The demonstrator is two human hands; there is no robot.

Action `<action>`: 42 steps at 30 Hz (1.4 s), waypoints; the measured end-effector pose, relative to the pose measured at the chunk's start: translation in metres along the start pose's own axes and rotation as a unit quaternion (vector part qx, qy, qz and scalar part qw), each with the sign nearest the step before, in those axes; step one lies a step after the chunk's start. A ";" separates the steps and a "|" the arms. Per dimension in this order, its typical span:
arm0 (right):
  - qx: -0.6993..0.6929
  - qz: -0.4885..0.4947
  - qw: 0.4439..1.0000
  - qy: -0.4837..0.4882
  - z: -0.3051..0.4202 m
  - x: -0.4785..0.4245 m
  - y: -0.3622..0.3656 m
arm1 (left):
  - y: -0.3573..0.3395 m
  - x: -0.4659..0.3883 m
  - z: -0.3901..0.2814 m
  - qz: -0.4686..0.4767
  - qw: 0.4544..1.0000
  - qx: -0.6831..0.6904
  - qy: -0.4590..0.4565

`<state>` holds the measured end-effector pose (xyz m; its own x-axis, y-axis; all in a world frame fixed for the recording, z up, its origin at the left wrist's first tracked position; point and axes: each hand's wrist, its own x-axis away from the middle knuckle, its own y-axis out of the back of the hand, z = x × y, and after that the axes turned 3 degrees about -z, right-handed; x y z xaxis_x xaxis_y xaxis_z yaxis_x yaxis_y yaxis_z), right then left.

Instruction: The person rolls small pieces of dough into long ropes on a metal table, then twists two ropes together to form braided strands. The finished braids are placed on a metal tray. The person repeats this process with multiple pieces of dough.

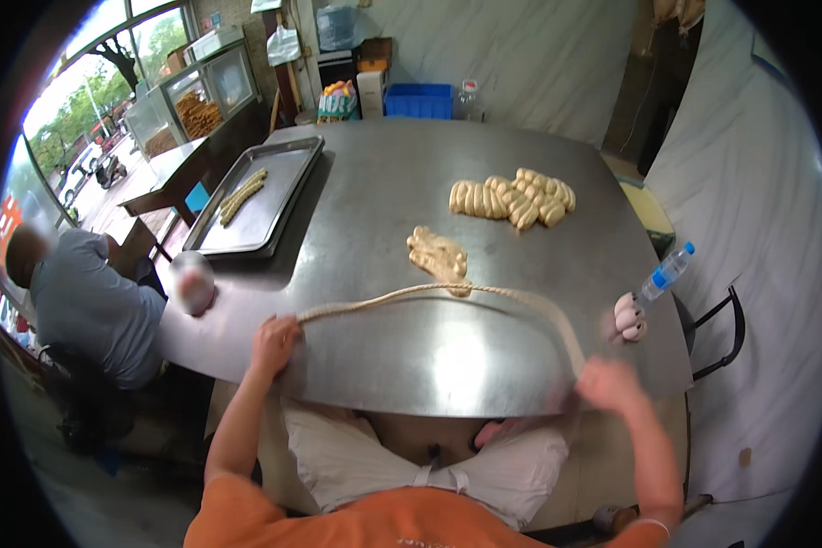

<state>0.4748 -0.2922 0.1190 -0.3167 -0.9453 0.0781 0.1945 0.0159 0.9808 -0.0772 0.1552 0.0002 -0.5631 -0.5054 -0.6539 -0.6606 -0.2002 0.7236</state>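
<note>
A long twisted rope of dough (411,290) arcs over the near part of the steel table (377,205). Its left end is gripped in my left hand (275,344), near the table's front left. My right hand (609,385), blurred, holds the other end at the front right edge. Just beyond the arc lies a loose, lumpy piece of dough (438,253), and the rope passes across its near tip. Farther back sits a pile of short, thick dough strips (510,196). Twisted dough sticks (244,196) rest on a metal baking tray (274,222) at the left.
A plastic water bottle (668,272) and a pale lobed object (629,318) stand at the table's right edge. A blurred object (193,283) is at the left, beside a seated person (103,301). Behind the table are a blue crate (418,101) and a glass display case (209,96).
</note>
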 end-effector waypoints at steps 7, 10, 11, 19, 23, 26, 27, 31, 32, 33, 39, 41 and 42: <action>-0.099 -0.283 0.953 -0.045 -0.007 -0.034 0.044 | -0.029 -0.027 -0.040 -0.001 0.969 -0.234 0.086; 0.061 -0.041 0.997 0.016 -0.015 0.042 0.016 | 0.004 0.059 -0.074 0.057 0.965 -0.254 0.031; 0.093 0.025 0.993 0.073 -0.005 0.067 0.007 | 0.019 0.071 -0.089 0.055 0.966 -0.252 0.017; -0.704 -0.203 0.680 0.020 -0.132 0.052 0.107 | 0.081 -0.062 -0.045 0.048 0.991 -0.062 -0.108; 0.051 0.000 0.951 -0.305 -0.240 0.153 -0.016 | 0.117 0.052 0.083 0.061 0.956 -0.253 0.137; -0.028 -0.235 0.923 -0.303 -0.209 0.124 0.038 | 0.086 -0.003 0.041 0.028 0.974 -0.221 0.042; -0.008 -0.316 0.921 -0.227 -0.163 0.089 0.067 | 0.071 -0.042 0.011 0.002 0.980 -0.194 0.037; -0.018 -0.249 0.958 -0.142 -0.090 0.022 0.077 | -0.014 -0.031 0.022 -0.026 0.978 -0.169 0.117; -0.057 -0.175 0.975 -0.124 -0.059 0.033 0.071 | -0.019 -0.023 0.018 0.047 0.983 -0.063 0.164; -0.032 -0.086 0.989 -0.115 -0.041 0.053 0.064 | -0.011 -0.024 0.000 0.075 0.992 -0.075 0.062; -0.024 -0.186 0.979 -0.075 -0.006 0.017 0.074 | -0.028 -0.046 -0.036 0.076 0.968 -0.125 0.202; 0.032 -0.205 0.975 -0.075 -0.019 0.013 0.074 | -0.034 -0.022 -0.047 -0.027 0.962 -0.244 0.117; 0.068 -0.138 0.986 -0.068 -0.024 0.036 0.059 | -0.025 0.003 -0.056 0.012 0.962 -0.264 0.074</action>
<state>0.4973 -0.3329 0.1757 -0.4631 -0.8675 -0.1819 -0.0394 -0.1848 0.9820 -0.0350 0.1116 -0.0076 -0.4731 -0.6213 -0.6247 -0.2825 -0.5647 0.7755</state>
